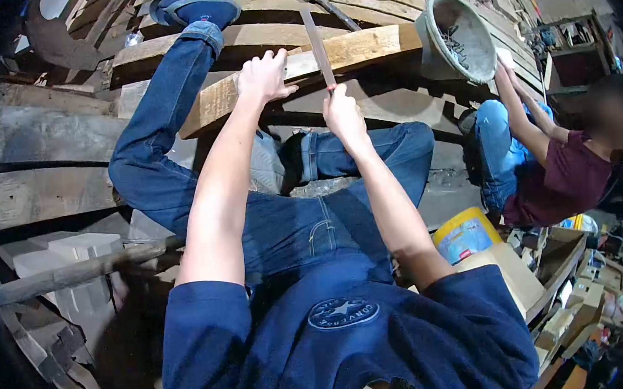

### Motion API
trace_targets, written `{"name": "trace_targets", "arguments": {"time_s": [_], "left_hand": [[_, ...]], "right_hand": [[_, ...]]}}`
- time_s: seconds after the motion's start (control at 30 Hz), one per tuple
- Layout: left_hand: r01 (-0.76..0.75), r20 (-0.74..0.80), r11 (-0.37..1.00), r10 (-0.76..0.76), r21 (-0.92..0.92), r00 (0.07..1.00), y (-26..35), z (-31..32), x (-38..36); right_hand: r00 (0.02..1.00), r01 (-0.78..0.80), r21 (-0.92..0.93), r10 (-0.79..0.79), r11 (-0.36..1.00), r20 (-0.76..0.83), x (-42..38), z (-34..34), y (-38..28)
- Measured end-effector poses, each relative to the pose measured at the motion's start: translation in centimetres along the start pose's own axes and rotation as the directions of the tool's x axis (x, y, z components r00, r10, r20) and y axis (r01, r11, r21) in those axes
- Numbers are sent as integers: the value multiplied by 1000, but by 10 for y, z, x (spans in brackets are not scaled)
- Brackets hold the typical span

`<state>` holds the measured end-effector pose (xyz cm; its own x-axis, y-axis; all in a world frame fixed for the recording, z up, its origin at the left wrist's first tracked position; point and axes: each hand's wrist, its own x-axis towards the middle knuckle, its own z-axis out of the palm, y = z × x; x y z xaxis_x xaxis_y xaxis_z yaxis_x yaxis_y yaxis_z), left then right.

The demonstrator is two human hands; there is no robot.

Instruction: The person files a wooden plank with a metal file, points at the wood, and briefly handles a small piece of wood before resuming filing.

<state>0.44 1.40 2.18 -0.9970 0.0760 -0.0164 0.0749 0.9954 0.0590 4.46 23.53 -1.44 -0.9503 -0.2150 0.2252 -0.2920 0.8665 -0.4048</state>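
My right hand [344, 114] is closed around the handle of a handsaw [317, 44], a long flat metal blade with a bit of red near the grip. Its teeth are too small to make out. The blade lies across a thick wooden beam [365, 46], pointing away from me. My left hand [263, 78] presses on the same beam, left of the blade, with its fingers over the top and the thumb stretched toward the saw. One end of the beam lies near my leg; the other reaches the bucket.
A grey bucket [458, 37] holding nails stands at the beam's right end. Behind the beam, a hammer [327, 4] lies on planks. A co-worker [557, 165] crouches at right, hands near the bucket. A yellow tub [466, 234] and pale blocks [73, 260] lie nearer me.
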Motion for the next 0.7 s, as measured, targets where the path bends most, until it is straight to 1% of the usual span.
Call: {"name": "trace_targets", "arguments": {"time_s": [0.07, 0.1, 0.13, 0.2, 0.23, 0.33, 0.37, 0.4, 0.43, 0.47, 0.53, 0.57, 0.6, 0.67, 0.7], "left_hand": [[2, -6, 1000, -2, 5, 1000, 0, -1, 0], [-10, -20, 1000, 9, -23, 1000, -1, -1, 0], [-14, -30, 999, 13, -30, 999, 0, 1, -3], [-14, -66, 999, 11, -36, 998, -1, 0, -2], [-4, -43, 1000, 2, -27, 999, 1, -2, -2], [-5, -36, 1000, 4, -30, 999, 0, -3, -1], [-18, -64, 999, 16, -26, 998, -1, -1, -2], [-24, -43, 997, 21, -73, 999, -3, -3, 0], [-7, -32, 998, 5, -64, 999, -2, -6, -1], [6, -21, 998, -7, -56, 1000, 1, -9, -2], [-18, -28, 997, 16, -73, 999, 1, -5, -1], [-17, -27, 998, 15, -64, 1000, 0, -7, -1], [-17, -22, 998, 16, -56, 1000, 0, -9, -2], [-8, -1, 999, 8, -35, 1000, 0, -7, 0], [-9, -3, 999, 9, -31, 1000, -1, -7, 1]], "right_hand": [[999, -25, 75, 23, 997, 34, -31, -7, 8], [986, -117, 18, 114, 993, 118, -56, -14, 7], [965, -186, 67, 170, 980, 200, -78, -18, 12], [943, -240, 119, 203, 964, 263, -99, -25, 11], [945, -234, 77, 207, 969, 255, -89, -21, 10], [970, -170, 70, 154, 983, 187, -30, -17, -1], [974, -151, 66, 137, 986, 180, -7, -13, -3], [976, -137, 63, 125, 989, 176, 9, -10, -5], [990, -85, 31, 81, 996, 116, 16, -11, -11], [988, -95, 45, 88, 995, 125, 13, -12, -12], [984, -122, 70, 111, 990, 142, -1, -14, -11], [982, -135, 100, 120, 986, 143, -20, -18, -9], [944, -242, 2, 235, 970, 232, -40, -18, -4], [932, -242, -37, 243, 970, 270, -79, -35, -4], [947, -219, -6, 214, 976, 240, -77, -33, -4]]}}
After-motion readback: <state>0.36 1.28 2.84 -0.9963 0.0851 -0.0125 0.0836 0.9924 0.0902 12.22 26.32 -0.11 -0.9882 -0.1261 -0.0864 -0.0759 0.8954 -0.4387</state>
